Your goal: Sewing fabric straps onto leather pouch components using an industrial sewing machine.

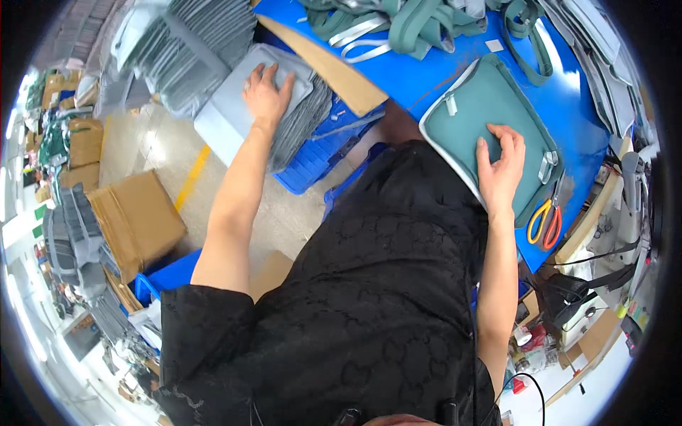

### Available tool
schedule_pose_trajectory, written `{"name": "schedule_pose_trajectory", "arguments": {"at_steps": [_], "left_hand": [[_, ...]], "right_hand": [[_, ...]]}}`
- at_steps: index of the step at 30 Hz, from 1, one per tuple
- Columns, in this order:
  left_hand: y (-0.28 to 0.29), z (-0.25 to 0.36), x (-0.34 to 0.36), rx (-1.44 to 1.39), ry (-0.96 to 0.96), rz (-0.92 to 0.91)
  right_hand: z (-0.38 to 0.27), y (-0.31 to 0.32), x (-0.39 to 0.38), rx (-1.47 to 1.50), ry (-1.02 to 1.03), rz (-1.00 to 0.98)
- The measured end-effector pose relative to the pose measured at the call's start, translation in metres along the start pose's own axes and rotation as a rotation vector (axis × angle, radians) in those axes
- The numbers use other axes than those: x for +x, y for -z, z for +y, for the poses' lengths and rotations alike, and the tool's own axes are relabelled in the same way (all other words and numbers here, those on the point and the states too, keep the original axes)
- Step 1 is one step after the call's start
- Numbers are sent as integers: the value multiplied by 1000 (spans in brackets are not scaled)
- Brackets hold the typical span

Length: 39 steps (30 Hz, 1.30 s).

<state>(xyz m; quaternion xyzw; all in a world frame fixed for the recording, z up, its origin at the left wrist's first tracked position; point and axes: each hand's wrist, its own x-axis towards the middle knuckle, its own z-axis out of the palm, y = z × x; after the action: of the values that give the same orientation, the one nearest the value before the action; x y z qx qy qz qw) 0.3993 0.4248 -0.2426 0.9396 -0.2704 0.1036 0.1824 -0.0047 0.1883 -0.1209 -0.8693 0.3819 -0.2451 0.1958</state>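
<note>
My left hand (267, 98) rests with fingers spread on a light grey fabric panel (220, 128), the top piece of a stack of grey pieces (304, 121) at the left. My right hand (503, 165) lies on a green zippered fabric case (462, 121) with pale edging, its fingers apart and slightly bent. Zipper pulls show near two of the case's corners. Just right of the case lies a pair of scissors (545, 221) with one yellow and one red handle.
The green case lies on a blue tabletop (415, 78). Green straps (426, 25) are heaped at its far side, with a cardboard sheet (323, 60) to their left. Blue crates (312, 160) stand beneath the grey stack. A cardboard box (138, 220) sits on the floor at left.
</note>
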Motion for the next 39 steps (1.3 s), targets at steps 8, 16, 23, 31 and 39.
{"name": "schedule_pose_trajectory", "arguments": {"at_steps": [8,16,23,31,39], "left_hand": [[12,-24,-40,7,-355,-184],[1,-35,-38,41,-377,-175],[-9,-24,-36,103,-391,-205],[-17,-51,-31,70,-425,-193],[-4,-49,-10,16,-587,-297]], "right_hand": [[13,-6,-2,-225,124,8],[19,5,7,-216,165,-119],[26,7,9,-280,170,-115],[52,29,15,-364,207,-206],[54,53,-16,-209,-133,-221]]}}
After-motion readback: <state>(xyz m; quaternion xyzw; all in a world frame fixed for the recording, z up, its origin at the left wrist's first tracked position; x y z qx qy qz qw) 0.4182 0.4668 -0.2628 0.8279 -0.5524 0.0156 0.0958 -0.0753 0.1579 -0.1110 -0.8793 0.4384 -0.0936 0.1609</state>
